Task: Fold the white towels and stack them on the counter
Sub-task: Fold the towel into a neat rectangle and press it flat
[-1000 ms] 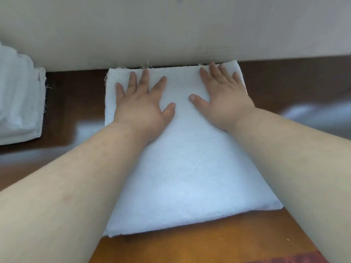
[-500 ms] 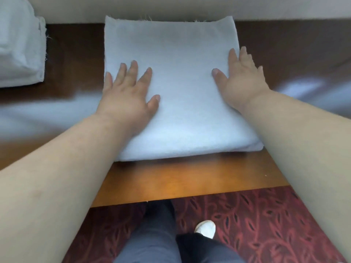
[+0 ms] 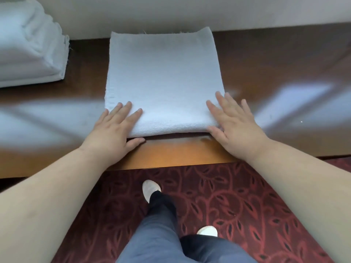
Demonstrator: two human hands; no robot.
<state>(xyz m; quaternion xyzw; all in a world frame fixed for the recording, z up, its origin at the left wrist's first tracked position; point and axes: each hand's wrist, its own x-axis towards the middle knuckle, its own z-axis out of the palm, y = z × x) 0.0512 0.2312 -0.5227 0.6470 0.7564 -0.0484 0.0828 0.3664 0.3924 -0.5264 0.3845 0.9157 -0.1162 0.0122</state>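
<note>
A folded white towel (image 3: 163, 80) lies flat on the dark wooden counter (image 3: 275, 76), its far edge against the wall. My left hand (image 3: 112, 130) lies at its near left corner, fingers straight on top and thumb at the towel's near edge. At the near right corner my right hand (image 3: 233, 122) has straight fingers on the cloth and its thumb along the near edge. A stack of folded white towels (image 3: 28, 52) sits at the far left of the counter.
A pale wall (image 3: 190, 14) runs behind the counter. The counter's near edge (image 3: 171, 158) is lighter orange wood. Below it is red patterned carpet (image 3: 237, 205), with my legs and white slippers (image 3: 151, 188).
Both hands slid back along the towel from its far edge to its near corners. The view tilted down, showing carpet and my feet.
</note>
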